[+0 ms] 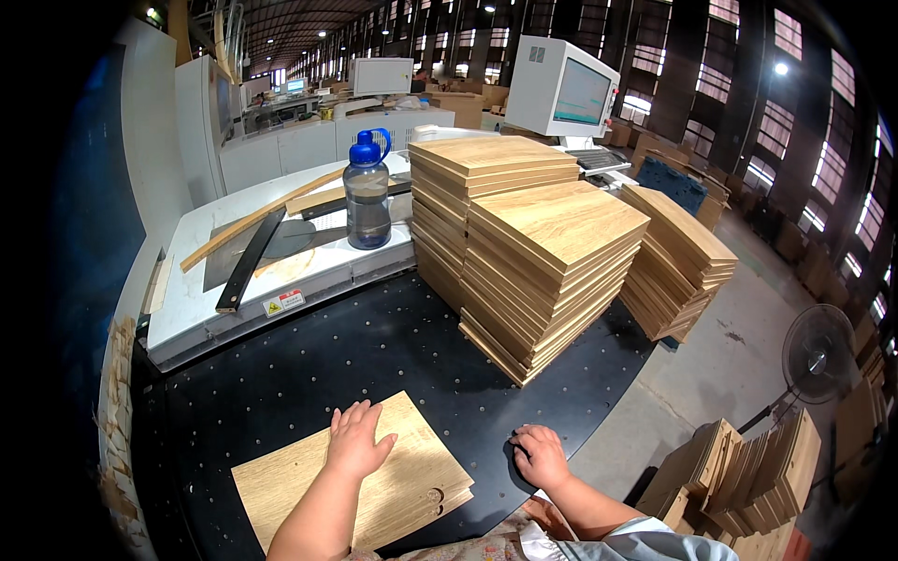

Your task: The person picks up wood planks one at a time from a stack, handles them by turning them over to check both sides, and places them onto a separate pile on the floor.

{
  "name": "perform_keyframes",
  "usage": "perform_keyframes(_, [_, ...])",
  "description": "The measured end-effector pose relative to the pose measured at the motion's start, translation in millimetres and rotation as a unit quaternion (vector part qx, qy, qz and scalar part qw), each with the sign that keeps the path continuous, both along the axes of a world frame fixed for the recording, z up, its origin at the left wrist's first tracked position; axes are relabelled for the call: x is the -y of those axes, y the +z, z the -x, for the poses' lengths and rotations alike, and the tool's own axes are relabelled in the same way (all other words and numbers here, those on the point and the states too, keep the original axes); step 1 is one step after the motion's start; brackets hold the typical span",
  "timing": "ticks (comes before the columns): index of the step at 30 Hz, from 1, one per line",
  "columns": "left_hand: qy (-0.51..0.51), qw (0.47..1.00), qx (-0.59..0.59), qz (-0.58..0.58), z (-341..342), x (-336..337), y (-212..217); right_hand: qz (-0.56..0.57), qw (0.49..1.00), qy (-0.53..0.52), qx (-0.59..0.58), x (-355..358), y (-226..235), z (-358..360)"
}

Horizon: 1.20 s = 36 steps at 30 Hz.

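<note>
The left hand (356,439) lies flat, fingers spread, on a wooden panel (355,481) (light oak grain) under its palm; the right hand (540,455) rests just beside the panel's right edge, fingers curled on the black table (309,374), holding nothing

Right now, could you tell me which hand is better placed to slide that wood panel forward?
Probably the left hand: it lies flat on the wood panel, while the right hand rests on the black table beside it.
</note>
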<state>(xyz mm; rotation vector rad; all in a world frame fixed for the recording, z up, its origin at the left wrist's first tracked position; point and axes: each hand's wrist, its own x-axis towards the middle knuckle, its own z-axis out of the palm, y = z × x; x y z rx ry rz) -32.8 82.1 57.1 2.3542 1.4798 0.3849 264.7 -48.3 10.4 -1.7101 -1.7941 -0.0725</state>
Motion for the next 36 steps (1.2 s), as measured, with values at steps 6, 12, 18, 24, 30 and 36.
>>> perform_keyframes(6, [-0.007,1.000,-0.003,0.004,-0.4,0.2,1.4,-0.004,1.000,0.000,0.003,0.4,-1.5,-1.3])
perform_keyframes(12, [-0.005,1.000,0.001,0.008,3.4,2.0,1.8,-0.006,1.000,0.007,0.005,-0.5,-0.8,1.4])
perform_keyframes(18, [-0.004,1.000,-0.011,0.014,-0.8,0.6,3.7,-0.007,1.000,0.006,0.004,-0.3,-3.5,-1.8])
perform_keyframes(24, [-0.002,1.000,-0.009,0.009,0.5,0.6,2.4,-0.001,1.000,0.002,0.003,0.0,-2.5,-0.8])
perform_keyframes(30, [-0.005,1.000,-0.001,0.007,0.6,0.7,1.6,0.000,1.000,-0.001,0.001,0.4,-3.5,-0.6])
perform_keyframes(36, [-0.007,1.000,0.001,0.008,0.8,-0.4,3.5,-0.002,1.000,-0.001,0.001,0.6,-2.2,-0.5])
